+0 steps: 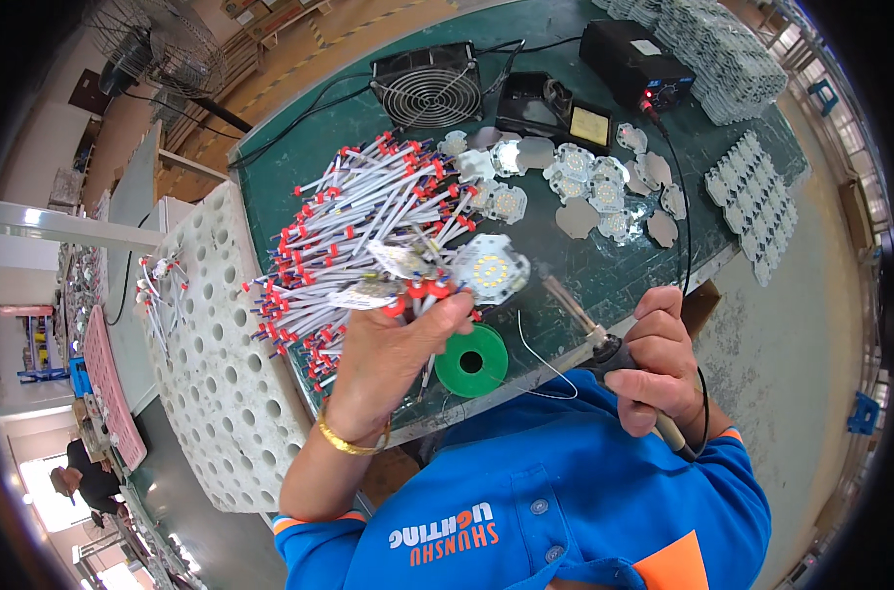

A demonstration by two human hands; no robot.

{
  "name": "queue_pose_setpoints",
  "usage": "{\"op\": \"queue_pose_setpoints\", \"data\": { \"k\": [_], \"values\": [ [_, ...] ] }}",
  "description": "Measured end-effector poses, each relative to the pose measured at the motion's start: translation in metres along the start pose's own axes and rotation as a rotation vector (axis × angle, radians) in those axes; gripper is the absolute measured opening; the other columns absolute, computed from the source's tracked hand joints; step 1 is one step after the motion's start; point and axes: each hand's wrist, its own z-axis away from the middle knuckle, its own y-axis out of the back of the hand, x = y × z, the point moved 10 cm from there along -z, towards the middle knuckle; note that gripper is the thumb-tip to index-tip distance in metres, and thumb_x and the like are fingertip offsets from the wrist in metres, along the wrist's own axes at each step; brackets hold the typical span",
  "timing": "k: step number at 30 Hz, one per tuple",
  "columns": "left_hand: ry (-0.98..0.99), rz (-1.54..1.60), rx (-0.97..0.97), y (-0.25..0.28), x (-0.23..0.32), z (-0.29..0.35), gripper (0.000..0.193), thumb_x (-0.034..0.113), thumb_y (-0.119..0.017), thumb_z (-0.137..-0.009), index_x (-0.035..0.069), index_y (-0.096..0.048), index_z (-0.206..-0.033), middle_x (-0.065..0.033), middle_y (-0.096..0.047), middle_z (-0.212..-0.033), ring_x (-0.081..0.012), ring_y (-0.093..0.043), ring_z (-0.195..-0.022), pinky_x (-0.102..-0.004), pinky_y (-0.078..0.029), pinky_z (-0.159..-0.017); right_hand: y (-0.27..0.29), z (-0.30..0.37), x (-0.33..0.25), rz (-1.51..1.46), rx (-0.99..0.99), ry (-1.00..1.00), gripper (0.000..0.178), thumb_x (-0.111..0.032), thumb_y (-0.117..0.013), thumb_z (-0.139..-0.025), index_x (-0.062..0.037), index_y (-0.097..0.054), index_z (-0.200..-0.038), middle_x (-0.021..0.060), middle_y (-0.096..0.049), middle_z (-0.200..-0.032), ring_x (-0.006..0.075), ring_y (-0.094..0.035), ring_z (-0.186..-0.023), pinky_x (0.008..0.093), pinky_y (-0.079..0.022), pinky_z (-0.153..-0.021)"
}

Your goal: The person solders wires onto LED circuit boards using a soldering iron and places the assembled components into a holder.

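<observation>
My left hand (393, 344) is closed on several LED boards with short wires and red connectors. One round board (489, 268) with yellow LEDs faces up beyond my fingertips; others are blurred beside it. My right hand (656, 364) grips a soldering iron (612, 352), its tip pointing toward that board but apart from it. Below the board stands a green solder spool (471, 337), with a thin strand of solder (537, 356) trailing to the right. A large pile of white wires (339, 231) with red connectors lies behind and left of my left hand.
Loose round boards (575, 177) lie behind the held one. Farther back are a fan (432, 88), an iron stand (535, 108) with a yellow sponge (589, 126) and a black soldering station (634, 64). Board panels (751, 202) lie right; a white holed tray (216, 334) stands left.
</observation>
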Motion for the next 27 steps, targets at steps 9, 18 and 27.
{"op": "queue_pose_setpoints", "data": {
  "k": [9, 18, 27],
  "values": [
    [0.242, 0.306, 0.091, -0.010, -0.032, 0.012, 0.018, 0.019, -0.065, -0.086, 0.003, -0.064, -0.095, -0.0044, -0.067, -0.078, -0.0039, -0.052, -0.058, -0.0179, -0.039, -0.051, 0.006, 0.007, 0.003, -0.035, 0.083, 0.005, 0.037, -0.040, -0.040, -0.095, -0.0108, -0.063, -0.093, -0.0002, -0.045, -0.060, 0.0162, -0.043, -0.054, 0.0364, -0.037, -0.066],
    [0.268, 0.364, 0.007, -0.036, -0.035, 0.014, 0.019, 0.022, -0.062, -0.088, 0.005, -0.061, -0.094, -0.0033, -0.064, -0.080, -0.0072, -0.051, -0.062, -0.0214, -0.039, -0.056, 0.001, 0.009, 0.001, -0.119, -0.033, 0.001, 0.018, -0.021, -0.051, -0.080, -0.0132, -0.063, -0.091, -0.0016, -0.044, -0.057, 0.0149, -0.041, -0.052, 0.0368, -0.037, -0.067],
    [0.268, 0.369, -0.020, -0.041, -0.033, 0.016, 0.020, 0.019, -0.062, -0.088, 0.002, -0.061, -0.098, -0.0042, -0.063, -0.080, -0.0082, -0.049, -0.062, -0.0218, -0.038, -0.057, 0.002, 0.005, 0.000, -0.147, -0.055, -0.012, 0.019, -0.018, -0.054, -0.072, -0.0132, -0.064, -0.088, -0.0030, -0.040, -0.053, 0.0138, -0.036, -0.049, 0.0353, -0.036, -0.066]
  ]
}}
